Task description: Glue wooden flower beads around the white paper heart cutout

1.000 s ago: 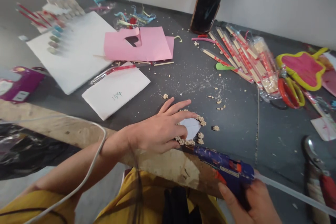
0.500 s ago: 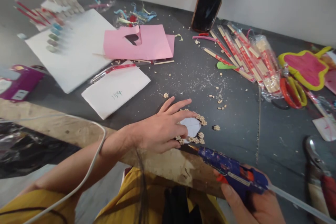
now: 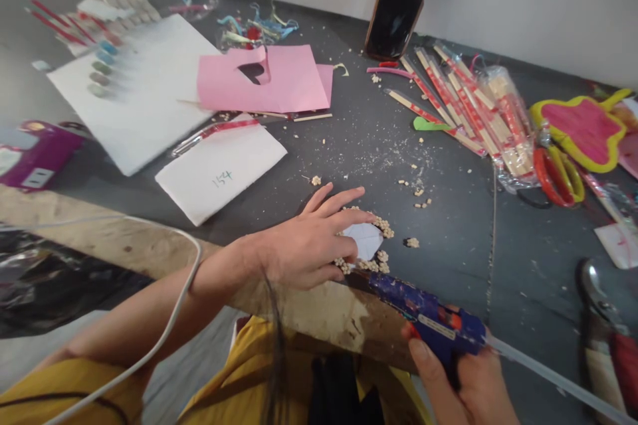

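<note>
My left hand [image 3: 302, 249] lies over a small white paper piece [image 3: 363, 239] edged with pale flower-shaped clusters [image 3: 383, 261]. Its fingers are spread; some rest on the piece's left side and hide part of it. In my right hand [image 3: 471, 382] is a blue hot glue gun [image 3: 423, 309], with the fingers wrapped round its handle. The gun's nozzle points left at the lower edge of the piece, close to my left thumb; whether it touches is unclear. A translucent glue stick [image 3: 543, 372] sticks out of the gun's back.
Loose clusters [image 3: 412, 242] and crumbs lie on the dark table. Scissors [image 3: 555, 176] and wrapped chopsticks [image 3: 463, 99] are at right, near pliers-like handles [image 3: 605, 345]. Pink paper [image 3: 299, 80] and a folded white sheet [image 3: 224, 172] lie left. A white cable [image 3: 182, 299] crosses my left forearm.
My right hand has moved the glue gun a little left, bringing its nozzle further under the piece's lower edge. My left hand stays in place.
</note>
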Demonstrator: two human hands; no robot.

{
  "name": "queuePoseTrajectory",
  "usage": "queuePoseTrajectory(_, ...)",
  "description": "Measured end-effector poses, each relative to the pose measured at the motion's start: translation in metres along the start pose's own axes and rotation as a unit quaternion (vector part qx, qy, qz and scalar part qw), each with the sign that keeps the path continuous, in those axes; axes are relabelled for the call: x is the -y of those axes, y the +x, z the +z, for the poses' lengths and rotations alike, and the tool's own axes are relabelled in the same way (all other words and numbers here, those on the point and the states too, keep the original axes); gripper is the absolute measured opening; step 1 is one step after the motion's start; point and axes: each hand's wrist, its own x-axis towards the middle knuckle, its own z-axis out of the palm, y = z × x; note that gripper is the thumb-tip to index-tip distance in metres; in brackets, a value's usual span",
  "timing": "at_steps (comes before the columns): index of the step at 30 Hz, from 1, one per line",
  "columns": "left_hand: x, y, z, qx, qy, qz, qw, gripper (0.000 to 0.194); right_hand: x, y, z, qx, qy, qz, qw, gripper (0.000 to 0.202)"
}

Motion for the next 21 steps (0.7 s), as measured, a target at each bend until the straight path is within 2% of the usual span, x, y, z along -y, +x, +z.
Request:
queuePoseTrajectory(5, 0.0, -0.001, 0.001, -0.006, 0.001, 0.005, 1.0, 0.014, -0.018, -0.008, 0.009, 0.046, -0.004, 0.003, 0.999, 0.035)
queuePoseTrajectory(11, 0.0, -0.001, 0.001, -0.005, -0.005, 0.004, 1.0, 0.015, -0.013, 0.0, 0.017, -0.049, -0.003, -0.07, 0.996, 0.03)
queuePoseTrajectory(15, -0.001, -0.001, 0.0, -0.008, -0.004, -0.002, 1.0, 0.013, -0.012, 0.004, 0.018, -0.035, 0.021, -0.098, 0.994, 0.026)
queuePoseTrajectory(21, -0.002, -0.001, -0.001, -0.003, 0.0, -0.009, 1.0, 0.014, -0.015, -0.001, 0.019, -0.062, 0.001, -0.101, 0.993, 0.029)
